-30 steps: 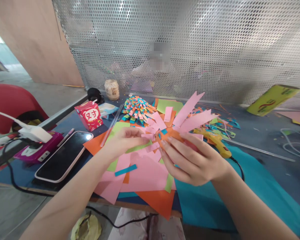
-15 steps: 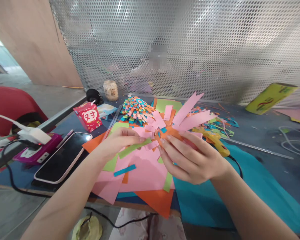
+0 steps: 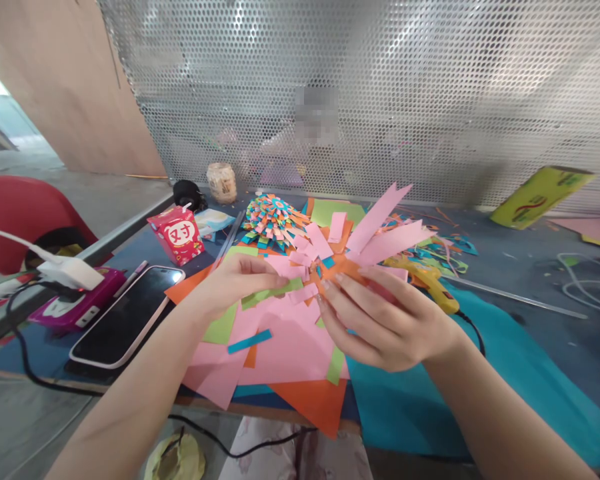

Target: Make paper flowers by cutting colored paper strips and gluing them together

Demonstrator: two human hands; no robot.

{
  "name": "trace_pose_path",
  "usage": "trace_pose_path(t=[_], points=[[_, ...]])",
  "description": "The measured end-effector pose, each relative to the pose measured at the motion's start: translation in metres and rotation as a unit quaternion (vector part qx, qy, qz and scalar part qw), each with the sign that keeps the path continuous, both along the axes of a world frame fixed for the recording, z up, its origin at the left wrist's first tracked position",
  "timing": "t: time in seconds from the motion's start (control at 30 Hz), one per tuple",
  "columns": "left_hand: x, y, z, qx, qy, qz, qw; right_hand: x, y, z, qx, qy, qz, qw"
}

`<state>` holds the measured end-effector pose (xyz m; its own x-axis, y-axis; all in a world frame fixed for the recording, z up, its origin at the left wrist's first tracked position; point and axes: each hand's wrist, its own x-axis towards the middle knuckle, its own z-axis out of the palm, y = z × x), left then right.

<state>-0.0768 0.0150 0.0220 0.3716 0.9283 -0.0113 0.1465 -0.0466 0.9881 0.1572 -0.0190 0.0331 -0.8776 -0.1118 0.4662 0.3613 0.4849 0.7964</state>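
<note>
My left hand (image 3: 245, 283) pinches a green paper strip (image 3: 273, 292) between thumb and fingers, over the pile of coloured sheets. My right hand (image 3: 385, 313) holds a paper flower (image 3: 337, 263) with an orange base and short pink strips around a small centre. Two long pink strips (image 3: 380, 217) with notched ends stick out from its upper right. The green strip's right end is close to the flower's pink strips; whether they touch I cannot tell. Beneath both hands lie pink sheets (image 3: 290, 347). Behind them stands a finished-looking multicoloured paper flower (image 3: 275, 217).
A phone (image 3: 127, 317), a purple power strip (image 3: 80, 300) and a red box (image 3: 177, 233) lie at left. A jar (image 3: 221, 182) stands behind. On the right are a yellow glue gun (image 3: 430, 283), blue sheet (image 3: 460, 373), paper scraps (image 3: 445, 250) and a yellow-green can (image 3: 543, 197).
The green strip in my left hand has shifted slightly to the right and tilts less. My right hand and the paper flower have barely moved.
</note>
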Motion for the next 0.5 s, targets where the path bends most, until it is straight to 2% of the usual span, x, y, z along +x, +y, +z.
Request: trace_pose_path(t=[0.13, 0.2, 0.37, 0.5], points=[[0.0016, -0.0002, 0.0002, -0.009, -0.026, 0.001, 1.000, -0.0001, 0.0000, 0.0008, 0.028, -0.002, -0.007, 1.000], [0.0027, -0.0006, 0.0003, -0.012, -0.039, 0.007, 0.999, -0.0005, -0.0005, 0.0013, 0.004, 0.009, 0.000, 1.000], [0.0035, -0.0011, 0.0006, -0.020, -0.056, 0.007, 0.998, -0.0011, -0.0008, -0.0003, -0.119, 0.052, 0.022, 0.991], [0.0038, -0.0025, 0.0010, -0.024, -0.051, -0.023, 0.998, -0.0007, -0.0008, -0.0015, -0.097, 0.045, 0.009, 0.994]])
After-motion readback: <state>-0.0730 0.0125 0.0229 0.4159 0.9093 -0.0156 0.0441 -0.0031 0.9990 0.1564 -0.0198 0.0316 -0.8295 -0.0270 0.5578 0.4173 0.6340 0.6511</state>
